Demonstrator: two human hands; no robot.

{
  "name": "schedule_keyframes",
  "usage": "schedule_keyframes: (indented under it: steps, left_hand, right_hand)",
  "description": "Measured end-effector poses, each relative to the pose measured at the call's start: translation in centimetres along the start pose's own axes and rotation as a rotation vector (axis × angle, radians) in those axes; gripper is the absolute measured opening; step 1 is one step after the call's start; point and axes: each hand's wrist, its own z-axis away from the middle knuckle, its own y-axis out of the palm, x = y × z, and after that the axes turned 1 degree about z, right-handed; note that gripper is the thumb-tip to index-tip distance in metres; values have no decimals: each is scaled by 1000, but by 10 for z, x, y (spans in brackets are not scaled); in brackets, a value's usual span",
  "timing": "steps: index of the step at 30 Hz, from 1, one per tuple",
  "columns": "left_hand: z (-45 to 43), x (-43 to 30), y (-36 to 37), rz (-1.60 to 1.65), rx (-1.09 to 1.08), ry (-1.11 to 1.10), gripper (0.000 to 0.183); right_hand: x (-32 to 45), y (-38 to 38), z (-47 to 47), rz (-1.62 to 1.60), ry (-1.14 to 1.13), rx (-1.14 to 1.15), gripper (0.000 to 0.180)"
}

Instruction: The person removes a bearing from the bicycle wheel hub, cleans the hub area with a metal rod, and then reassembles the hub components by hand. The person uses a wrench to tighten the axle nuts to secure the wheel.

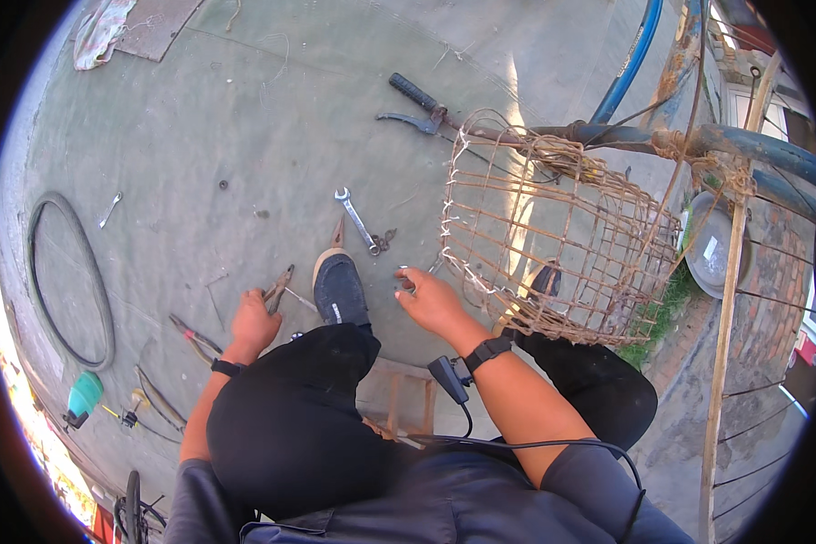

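Note:
My left hand (255, 322) is closed around a pair of worn pliers (286, 277), whose jaws point away from me. A thin metal rod (300, 298) lies beside them, towards my dark shoe (341, 289). My right hand (433, 301) hovers left of the rusty wire basket (557, 224), thumb and forefinger apart. Small shiny metal shows by its fingertips and behind its knuckles; I cannot tell what it is. Ahead on the ground lie a combination spanner (357, 221) and a small rusty part (384, 241). Another rusty tool tip (338, 233) shows beyond the shoe.
Blue bicycle frame tubes (755, 151), a handlebar grip (411, 90) and a spoked wheel rim (729, 326) occupy the right. At left are a black tyre (34, 265), a small spanner (110, 210), more pliers (196, 336) and a green bottle (85, 394). A metal basin (710, 248) stands beyond the basket.

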Motion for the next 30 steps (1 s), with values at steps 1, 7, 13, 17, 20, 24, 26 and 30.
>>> schedule_keyframes:
  steps: [1,7,13,17,20,24,26,30]
  left_hand:
    - [-2,6,-1,3,0,14,53]
    - [-19,10,-8,-3,-72,46,45]
    - [-59,-10,-33,247,-44,89,41]
    - [-66,-26,-47,365,-12,97,41]
    - [-66,-30,-49,437,56,69,38]
    - [-68,-22,-45,459,91,56,39]
    - [-70,-16,-42,490,110,27,40]
    - [-74,-12,-37,516,117,12,41]
  right_hand:
    - [-1,7,-8,8,-18,-35,42]
    - [4,20,-52,25,167,-158,49]
    - [2,33,-74,52,227,-226,49]
    - [3,37,-82,167,164,-225,51]
    - [9,36,-88,189,161,-182,49]
    - [5,39,-97,218,152,-203,42]
    - [4,40,-99,220,134,-222,36]
    - [2,41,-105,238,146,-235,37]
